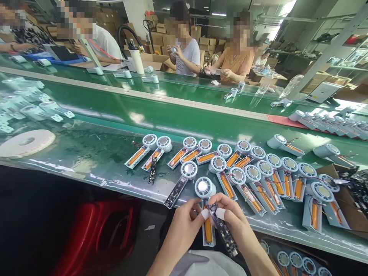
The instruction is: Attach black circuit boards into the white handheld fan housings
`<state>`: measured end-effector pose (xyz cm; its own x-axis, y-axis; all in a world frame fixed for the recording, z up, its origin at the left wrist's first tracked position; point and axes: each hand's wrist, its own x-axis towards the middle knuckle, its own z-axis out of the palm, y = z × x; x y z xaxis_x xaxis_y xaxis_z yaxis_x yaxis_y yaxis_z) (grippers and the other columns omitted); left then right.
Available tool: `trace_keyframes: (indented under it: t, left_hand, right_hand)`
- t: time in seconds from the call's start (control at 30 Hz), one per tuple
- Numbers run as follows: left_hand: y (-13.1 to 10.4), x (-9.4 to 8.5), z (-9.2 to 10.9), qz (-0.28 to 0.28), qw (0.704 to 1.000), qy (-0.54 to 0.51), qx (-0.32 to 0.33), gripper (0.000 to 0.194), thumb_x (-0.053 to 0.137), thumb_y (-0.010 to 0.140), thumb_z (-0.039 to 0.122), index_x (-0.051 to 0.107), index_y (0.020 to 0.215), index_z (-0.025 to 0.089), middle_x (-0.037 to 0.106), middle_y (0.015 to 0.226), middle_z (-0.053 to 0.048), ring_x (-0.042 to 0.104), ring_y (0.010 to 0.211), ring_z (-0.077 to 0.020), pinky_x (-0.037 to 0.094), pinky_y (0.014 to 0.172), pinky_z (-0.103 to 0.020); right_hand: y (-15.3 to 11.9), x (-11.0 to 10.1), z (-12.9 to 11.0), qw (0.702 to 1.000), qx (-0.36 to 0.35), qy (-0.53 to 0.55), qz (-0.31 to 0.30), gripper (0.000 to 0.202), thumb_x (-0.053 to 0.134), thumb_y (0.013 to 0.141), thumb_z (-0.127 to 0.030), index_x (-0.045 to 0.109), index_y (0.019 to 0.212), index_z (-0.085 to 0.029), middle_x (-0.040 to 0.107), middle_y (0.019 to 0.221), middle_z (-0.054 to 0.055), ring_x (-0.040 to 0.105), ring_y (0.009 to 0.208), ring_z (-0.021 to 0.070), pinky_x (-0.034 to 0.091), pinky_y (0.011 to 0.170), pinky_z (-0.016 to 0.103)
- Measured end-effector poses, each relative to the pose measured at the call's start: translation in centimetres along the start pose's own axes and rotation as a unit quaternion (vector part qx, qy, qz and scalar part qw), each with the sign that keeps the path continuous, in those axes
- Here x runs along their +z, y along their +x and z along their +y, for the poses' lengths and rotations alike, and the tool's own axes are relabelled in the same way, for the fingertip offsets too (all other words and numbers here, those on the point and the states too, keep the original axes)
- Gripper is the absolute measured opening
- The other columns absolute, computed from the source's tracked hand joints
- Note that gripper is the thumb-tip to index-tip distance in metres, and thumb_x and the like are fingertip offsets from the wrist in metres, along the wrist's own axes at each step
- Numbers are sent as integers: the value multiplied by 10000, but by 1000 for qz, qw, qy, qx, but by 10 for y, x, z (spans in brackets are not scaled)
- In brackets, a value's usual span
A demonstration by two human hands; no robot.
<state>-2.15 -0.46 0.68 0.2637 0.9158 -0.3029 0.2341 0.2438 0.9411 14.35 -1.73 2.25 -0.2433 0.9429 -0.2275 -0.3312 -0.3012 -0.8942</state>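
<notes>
At the bench edge in front of me is a light blue handheld fan body (209, 237) with a round slotted head and an orange battery in its open handle. My left hand (185, 222) is closed at the neck of this fan, thumb and fingertips pinched there. A slim black circuit board (225, 233) slants over the handle's right side, pinched by my right hand (234, 214) near its upper end. White wraps cover both thumbs. The fingertips hide the joint between board and fan, so any wires there cannot be made out.
Several similar fan bodies (253, 174) lie to the right, beside a cardboard box (349, 209) of black parts. Fans with boards (176, 191) lie to the left. A tape roll (27, 142) sits far left. Co-workers sit across the green belt (161, 111); a red stool (83, 234) stands below.
</notes>
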Motion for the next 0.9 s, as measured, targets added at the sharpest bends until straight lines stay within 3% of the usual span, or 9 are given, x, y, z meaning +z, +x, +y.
trace_keyframes:
  t: [0.1,0.17,0.27,0.4,0.57,0.67,0.73,0.83,0.9]
  left_hand:
    - [1,-3,9,-151,967,-203,-36,354,712,852,473,735,1006,155,733,852,-58,700,790,-220,534,735,-322]
    - [0,-2,12,-183,936,-296,-53,408,746,830,480,714,1084,161,743,914,-77,717,842,-240,549,779,-350]
    - [0,4,12,-113,938,-327,-35,462,735,843,476,643,1199,198,734,1013,-81,707,897,-233,547,782,-331]
    - [-1,11,12,-19,969,-247,1,359,628,919,475,584,1169,221,710,1031,-50,664,848,-191,531,786,-310]
    - [-4,13,18,53,983,-174,30,316,565,950,481,572,1121,215,620,818,8,539,657,-140,478,630,-255]
    - [-3,10,19,80,987,-134,44,319,513,982,463,551,1186,220,609,844,4,537,693,-146,476,663,-253]
    - [-2,8,20,83,990,-101,49,308,500,988,443,547,1199,224,631,896,-12,571,762,-163,483,706,-259]
    - [1,6,22,72,992,-88,46,255,529,960,393,563,1152,230,649,947,-23,588,798,-177,476,695,-257]
    - [3,7,25,50,991,-115,38,169,540,932,346,576,1049,231,624,860,5,547,718,-157,446,634,-238]
  right_hand:
    - [-6,-1,1,999,-5,34,-40,202,640,833,-364,619,943,-196,590,650,-22,466,543,115,390,543,229]
    - [-10,-3,0,998,-25,30,-55,283,698,828,-430,600,976,-210,589,672,-26,455,534,107,422,560,244]
    - [-14,-7,-5,998,-54,-30,-30,360,751,821,-465,581,1034,-231,629,809,9,571,670,147,522,713,314]
    - [-13,-14,-9,974,-65,-214,41,283,635,930,-417,571,1132,-229,675,1020,73,660,913,203,543,867,350]
    - [-8,-14,-9,848,-154,-487,143,166,485,990,-292,574,1119,-238,710,932,53,670,768,190,510,665,273]
    - [-10,-9,-18,770,-175,-606,96,208,410,1012,-241,614,975,-248,696,754,21,640,596,187,409,524,263]
    - [-13,-5,-29,746,-164,-645,33,196,455,1005,-247,624,906,-256,660,652,-9,594,506,175,348,482,261]
    - [-18,1,-43,744,-149,-649,-64,49,602,923,-277,636,894,-259,622,580,-38,537,461,166,311,463,257]
    - [-18,5,-47,762,-151,-623,-92,74,590,890,-217,648,918,-254,640,611,-32,534,489,163,317,479,252]
